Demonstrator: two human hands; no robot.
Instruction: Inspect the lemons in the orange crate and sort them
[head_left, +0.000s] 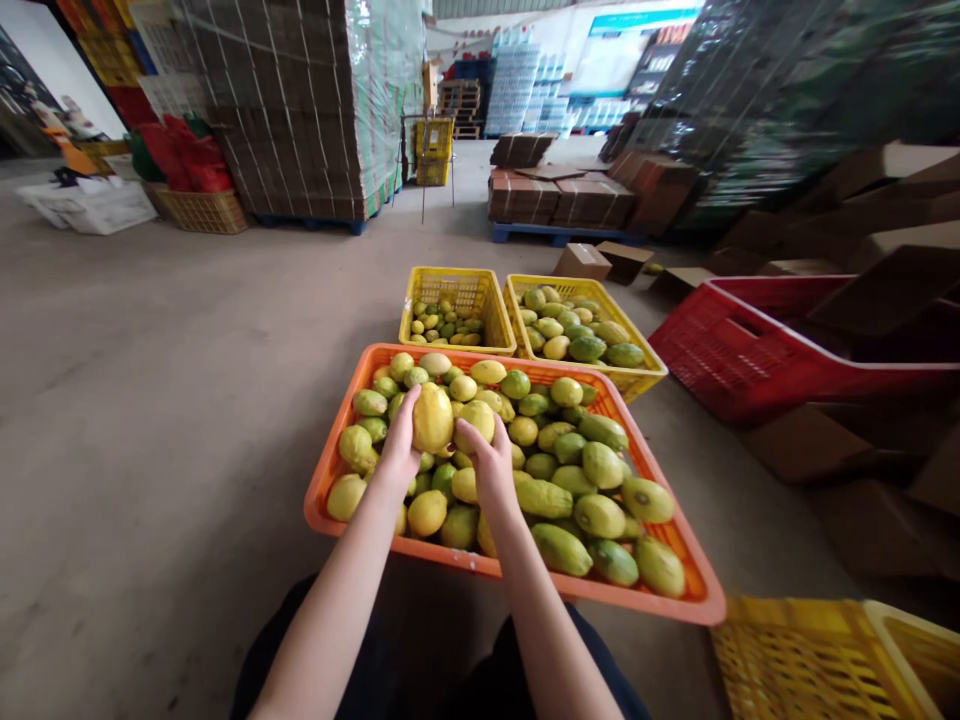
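A wide orange crate (592, 592) full of yellow and green lemon-like fruits stands right in front of me. Over its left half, my left hand (403, 440) holds a large yellow fruit (433, 419), with the thumb along its near side. Close beside it, my right hand (489, 455) grips a smaller yellow-green fruit (475, 424). The two held fruits are side by side above the pile. The far fingers of both hands are mostly hidden behind or under the fruits.
Two yellow crates (457, 349) of fruit stand just beyond the orange one. A red crate (817, 370) and cardboard boxes (583, 262) lie to the right. Another yellow crate (799, 655) is at the lower right. Wrapped stacks (292, 110) on pallets rise behind.
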